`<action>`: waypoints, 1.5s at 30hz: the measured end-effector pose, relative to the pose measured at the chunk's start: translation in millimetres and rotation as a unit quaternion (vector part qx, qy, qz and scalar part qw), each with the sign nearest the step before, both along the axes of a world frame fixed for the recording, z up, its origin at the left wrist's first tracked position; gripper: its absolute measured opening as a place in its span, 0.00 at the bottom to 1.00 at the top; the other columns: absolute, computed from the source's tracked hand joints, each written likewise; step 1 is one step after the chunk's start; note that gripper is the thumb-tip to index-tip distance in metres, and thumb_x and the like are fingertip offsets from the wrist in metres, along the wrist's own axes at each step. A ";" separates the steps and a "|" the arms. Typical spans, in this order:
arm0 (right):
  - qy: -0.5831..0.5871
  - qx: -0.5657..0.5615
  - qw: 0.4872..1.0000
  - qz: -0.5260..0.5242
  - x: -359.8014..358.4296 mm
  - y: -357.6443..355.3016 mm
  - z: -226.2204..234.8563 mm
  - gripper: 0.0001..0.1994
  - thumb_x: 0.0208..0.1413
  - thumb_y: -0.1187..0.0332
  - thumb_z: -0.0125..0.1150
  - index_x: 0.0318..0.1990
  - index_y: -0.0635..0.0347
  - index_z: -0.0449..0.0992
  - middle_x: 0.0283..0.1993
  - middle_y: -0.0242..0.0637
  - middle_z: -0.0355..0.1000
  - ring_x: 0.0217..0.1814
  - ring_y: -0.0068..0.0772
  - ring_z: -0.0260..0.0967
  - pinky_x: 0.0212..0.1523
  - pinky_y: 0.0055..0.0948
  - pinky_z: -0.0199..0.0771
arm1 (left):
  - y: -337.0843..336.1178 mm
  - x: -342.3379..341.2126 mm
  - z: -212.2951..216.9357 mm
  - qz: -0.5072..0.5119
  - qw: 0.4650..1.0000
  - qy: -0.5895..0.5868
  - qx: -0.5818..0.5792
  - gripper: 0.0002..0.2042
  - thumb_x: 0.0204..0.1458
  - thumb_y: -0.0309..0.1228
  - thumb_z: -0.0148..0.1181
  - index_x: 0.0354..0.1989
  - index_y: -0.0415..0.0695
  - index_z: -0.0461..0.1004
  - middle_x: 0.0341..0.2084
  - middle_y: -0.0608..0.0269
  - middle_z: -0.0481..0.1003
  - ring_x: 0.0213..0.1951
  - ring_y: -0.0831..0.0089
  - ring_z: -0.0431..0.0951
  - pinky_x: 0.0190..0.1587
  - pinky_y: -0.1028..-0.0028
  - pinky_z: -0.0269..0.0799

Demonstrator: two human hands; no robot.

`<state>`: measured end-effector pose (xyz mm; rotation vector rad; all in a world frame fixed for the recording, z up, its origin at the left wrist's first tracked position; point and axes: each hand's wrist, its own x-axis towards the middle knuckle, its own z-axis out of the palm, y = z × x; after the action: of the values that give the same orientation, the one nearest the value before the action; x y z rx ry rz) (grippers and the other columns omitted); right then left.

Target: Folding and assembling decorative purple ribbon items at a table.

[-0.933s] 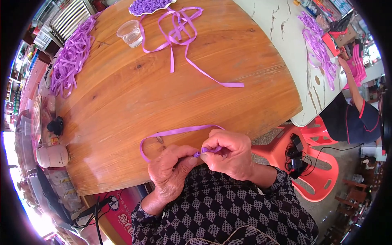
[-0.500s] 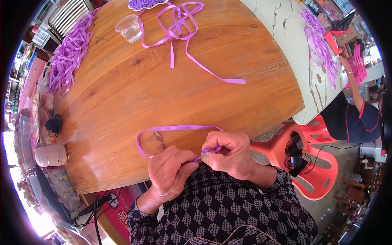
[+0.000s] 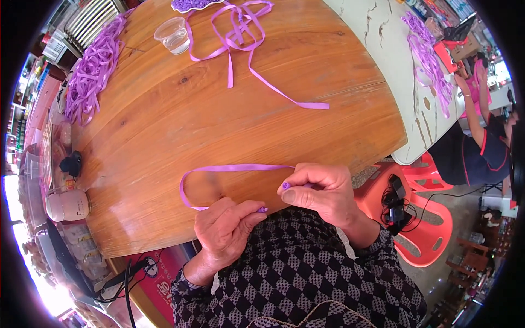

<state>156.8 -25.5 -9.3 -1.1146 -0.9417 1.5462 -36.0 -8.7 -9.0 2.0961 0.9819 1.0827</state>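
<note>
A purple ribbon [image 3: 236, 168] curves over the wood near the table's front edge, running from one hand round to the other. My left hand [image 3: 227, 227] is closed in a pinch, with a small purple end piece [image 3: 263, 210] poking out past the thumb and forefinger. A gap separates it from my right hand [image 3: 325, 191], which pinches another small purple piece [image 3: 286, 186] at the ribbon's other end. Both pieces look like little plastic fittings, mostly covered by the fingers. Part of the ribbon is hidden beneath the hands.
At the back lie loose purple ribbon [image 3: 257, 41], a clear cup [image 3: 174, 37] and a dish of purple pieces [image 3: 191, 4]. Ribbon heaps lie left [image 3: 95, 68] and on the white table [image 3: 429, 60]. Right are an orange stool [image 3: 424, 229] with black cables and a co-worker [image 3: 470, 153].
My hands have drawn apart. The right moved to the right and away from the left, so the two small purple pieces that were together are now separated.
</note>
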 end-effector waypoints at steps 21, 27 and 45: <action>-0.182 0.218 0.958 0.046 -2.9 -1.3 -9.8 0.05 0.48 0.76 0.60 0.33 0.65 0.74 0.26 0.35 0.71 0.27 0.27 0.68 0.27 0.22 0.67 | -2.3 4.9 0.1 0.021 0.975 -0.086 -0.202 0.07 0.40 0.25 0.64 0.29 0.38 0.76 0.23 0.62 0.75 0.23 0.72 0.71 0.29 0.76 0.64; -0.238 0.296 0.925 -0.016 -8.2 3.0 -14.4 0.05 0.45 0.75 0.62 0.31 0.64 0.74 0.25 0.35 0.71 0.26 0.29 0.67 0.26 0.23 0.66 | -8.5 7.6 -0.2 0.086 0.924 -0.169 -0.332 0.05 0.42 0.19 0.63 0.29 0.36 0.76 0.26 0.63 0.75 0.26 0.79 0.71 0.32 0.82 0.67; -0.167 0.228 0.959 -0.026 -12.0 -2.7 -15.9 0.05 0.48 0.80 0.59 0.33 0.68 0.72 0.33 0.36 0.68 0.32 0.22 0.66 0.30 0.18 0.65 | -10.3 15.0 -5.3 0.074 0.921 -0.204 -0.323 0.08 0.42 0.20 0.63 0.32 0.36 0.75 0.27 0.64 0.74 0.30 0.81 0.71 0.34 0.84 0.67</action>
<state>144.8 -28.2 -25.2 -1.0634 -1.4018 1.0351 -20.9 -19.0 -14.3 1.2235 1.1030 1.0257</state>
